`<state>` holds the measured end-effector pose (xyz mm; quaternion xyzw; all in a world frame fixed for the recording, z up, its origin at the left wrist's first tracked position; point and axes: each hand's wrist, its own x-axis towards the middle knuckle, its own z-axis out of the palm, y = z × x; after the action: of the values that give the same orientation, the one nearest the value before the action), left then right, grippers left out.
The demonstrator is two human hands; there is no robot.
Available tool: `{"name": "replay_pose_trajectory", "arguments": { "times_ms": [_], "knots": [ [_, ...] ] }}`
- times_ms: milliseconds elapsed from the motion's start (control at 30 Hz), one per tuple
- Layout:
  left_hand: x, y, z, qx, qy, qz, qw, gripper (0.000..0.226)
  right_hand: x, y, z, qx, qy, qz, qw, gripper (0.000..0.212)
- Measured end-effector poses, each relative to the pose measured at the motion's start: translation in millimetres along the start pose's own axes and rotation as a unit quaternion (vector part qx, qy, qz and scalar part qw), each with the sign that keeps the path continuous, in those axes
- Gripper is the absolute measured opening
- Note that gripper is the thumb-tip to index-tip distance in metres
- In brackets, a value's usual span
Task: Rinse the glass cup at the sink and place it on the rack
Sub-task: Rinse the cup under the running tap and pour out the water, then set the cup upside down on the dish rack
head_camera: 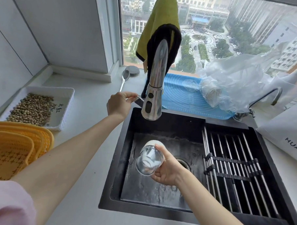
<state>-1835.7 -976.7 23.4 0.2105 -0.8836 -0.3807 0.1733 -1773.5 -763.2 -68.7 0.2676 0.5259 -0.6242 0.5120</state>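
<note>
My right hand grips a clear glass cup over the black sink, tilted on its side with the mouth toward me, below the chrome faucet head. No water stream shows from the faucet. My left hand pinches the faucet lever at the sink's back left corner. A metal roll-up rack of parallel bars lies across the right half of the sink, with nothing on it.
Left counter holds a white tray of beans and stacked yellow baskets. Behind the sink are a blue mat, crumpled plastic bags, a spoon, and a small side tap. A green cloth drapes the faucet neck. White bag at right.
</note>
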Motion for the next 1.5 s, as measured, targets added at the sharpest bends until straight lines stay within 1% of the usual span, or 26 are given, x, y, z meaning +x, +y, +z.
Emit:
{"name": "replay_pose_trajectory", "arguments": {
  "times_ms": [133,300,400,467,533,600,700,767,833,900,933,1000,1067,1100,1167,1233,1300,1367,1400,1467,1500],
  "knots": [
    [-0.4,0.8,0.2,0.006,0.006,0.01,1.0,0.02,-3.1,-0.3,-3.6,0.042,-0.008,0.02,0.999,0.065],
    [-1.1,0.2,2.4,0.016,0.01,0.015,1.0,0.02,-11.6,-3.1,-10.0,0.061,-0.027,0.038,0.997,0.079],
    [-1.6,0.3,3.2,0.019,0.013,0.003,1.0,0.02,-16.3,-4.7,-11.7,0.064,-0.045,0.031,0.996,0.084],
    [-2.1,1.7,3.3,0.025,0.014,0.0,1.0,0.021,-21.5,-7.1,-14.1,0.073,-0.062,0.015,0.995,0.083],
    [-3.3,3.6,2.6,0.029,0.015,-0.002,0.999,0.021,-28.2,-12.4,-20.6,0.089,-0.076,-0.019,0.993,0.079],
    [-4.0,4.1,3.0,0.028,0.014,-0.006,1.0,0.021,-38.6,-22.5,-30.6,0.073,-0.088,-0.091,0.989,0.08],
    [-7.3,4.8,5.9,0.018,0.022,-0.008,1.0,0.022,-61.9,-40.8,-46.4,0.018,-0.091,-0.206,0.974,0.099],
    [-12.9,5.1,9.2,0.01,0.02,-0.012,1.0,0.023,-73.7,-49.7,-56.1,0.016,-0.066,-0.248,0.967,0.106],
    [-19.2,4.8,13.9,0.017,0.012,-0.014,1.0,0.028,-80.2,-53.0,-61.4,0.018,-0.041,-0.262,0.964,0.097],
    [-25.8,2.7,20.1,0.036,0.015,0.003,0.999,0.038,-81.0,-49.9,-63.3,0.014,-0.024,-0.257,0.966,0.075],
    [-29.7,1.3,23.7,0.038,0.028,0.013,0.999,0.046,-80.4,-46.7,-62.7,0.01,-0.014,-0.256,0.966,0.067],
    [-44.2,2.4,33.0,0.012,0.067,0.015,0.998,0.058,-79.4,-39.9,-60.1,0.009,0.01,-0.263,0.965,0.063],
    [-69.6,6.6,45.6,-0.036,0.086,0.007,0.996,0.059,-83.1,-34.2,-58.3,0.025,0.032,-0.273,0.961,0.058],
    [-85.9,9.8,52.5,-0.057,0.08,-0.006,0.995,0.054,-86.0,-31.6,-60.4,0.039,0.04,-0.277,0.959,0.056],
    [-117.7,15.5,67.8,-0.089,0.037,-0.022,0.995,0.042,-96.2,-27.2,-72.3,0.073,0.053,-0.289,0.953,0.059],
    [-141.6,21.5,83.1,-0.101,-0.037,-0.008,0.994,0.034,-110.8,-24.1,-96.2,0.108,0.067,-0.308,0.943,0.067],
    [-154.2,26.5,97.4,-0.075,-0.122,0.0,0.99,0.028,-125.1,-22.8,-129.9,0.139,0.096,-0.308,0.936,0.068],
    [-158.9,30.6,109.0,-0.023,-0.21,-0.006,0.978,0.018,-133.4,-21.7,-164.9,0.163,0.135,-0.283,0.935,0.073],
    [-160.3,31.1,114.3,0.01,-0.246,-0.007,0.969,0.015,-133.9,-20.2,-180.5,0.17,0.162,-0.266,0.935,0.078],
    [-164.8,29.9,124.6,0.063,-0.298,-0.004,0.953,0.013,-130.0,-15.3,-204.3,0.174,0.206,-0.218,0.938,0.089],
    [-167.7,28.9,129.6,0.077,-0.313,-0.006,0.947,0.012,-126.5,-11.3,-211.8,0.169,0.22,-0.189,0.942,0.091]
  ]
}}
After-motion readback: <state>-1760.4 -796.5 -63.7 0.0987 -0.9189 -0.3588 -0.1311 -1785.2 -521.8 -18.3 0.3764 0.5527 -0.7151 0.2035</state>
